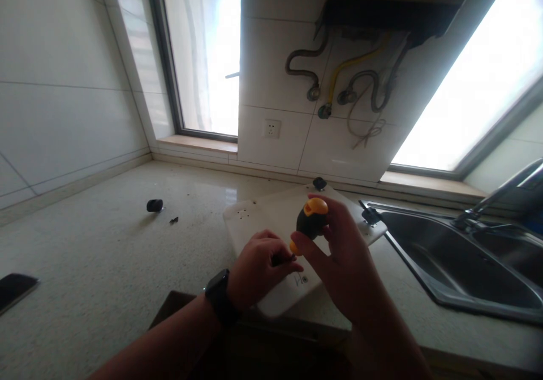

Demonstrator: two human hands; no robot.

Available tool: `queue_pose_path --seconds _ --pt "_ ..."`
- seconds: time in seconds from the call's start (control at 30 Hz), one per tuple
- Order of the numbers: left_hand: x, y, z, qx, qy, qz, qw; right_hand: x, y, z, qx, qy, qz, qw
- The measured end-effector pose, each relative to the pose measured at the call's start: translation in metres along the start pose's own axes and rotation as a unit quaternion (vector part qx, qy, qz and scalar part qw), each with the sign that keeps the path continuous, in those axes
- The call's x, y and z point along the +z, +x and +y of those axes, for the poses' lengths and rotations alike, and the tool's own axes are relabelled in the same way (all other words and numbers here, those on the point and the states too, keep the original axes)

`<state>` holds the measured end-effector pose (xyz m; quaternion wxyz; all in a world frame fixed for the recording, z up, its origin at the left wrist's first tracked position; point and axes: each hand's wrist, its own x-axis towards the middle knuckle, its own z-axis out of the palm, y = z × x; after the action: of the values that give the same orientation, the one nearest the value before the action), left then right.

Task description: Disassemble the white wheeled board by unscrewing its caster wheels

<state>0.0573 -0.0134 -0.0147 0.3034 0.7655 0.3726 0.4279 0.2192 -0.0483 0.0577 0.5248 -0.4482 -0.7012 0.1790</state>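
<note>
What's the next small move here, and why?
Probably a slight turn of the screwdriver: the right hand grips it, and its lower end points down beside the left hand, over the white panel.

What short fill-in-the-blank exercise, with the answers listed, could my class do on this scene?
1. The tool in the right hand is a ____.
2. Strapped just behind the left hand is a black ____.
3. The panel beneath both hands is coloured ____.
4. The sink is on the person's ____ side.

Answers: screwdriver; watch; white; right.
</note>
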Motion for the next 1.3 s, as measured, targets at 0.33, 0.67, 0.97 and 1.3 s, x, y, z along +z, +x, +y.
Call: queue_pose_path --seconds 0.33,0.67,0.97,1.3 --pt "0.002 -0.002 -0.006 -0.003 0.006 0.007 1.000 0.005 -0.005 -0.004 -0.001 0.045 0.008 0.999" --pt "-0.028 0.009 0.009 0.094 -0.003 -0.127 0.987 0.001 -0.008 -0.004 0.008 0.105 -0.010 0.994" --pt "-0.017 0.005 0.003 0.025 -0.006 -0.044 0.999 -0.001 -0.008 0.000 0.035 0.034 -0.029 0.998" --pt "-0.003 -0.001 -0.003 0.001 0.005 0.009 1.000 0.003 -0.001 -0.005 0.001 0.006 -0.003 1.000"
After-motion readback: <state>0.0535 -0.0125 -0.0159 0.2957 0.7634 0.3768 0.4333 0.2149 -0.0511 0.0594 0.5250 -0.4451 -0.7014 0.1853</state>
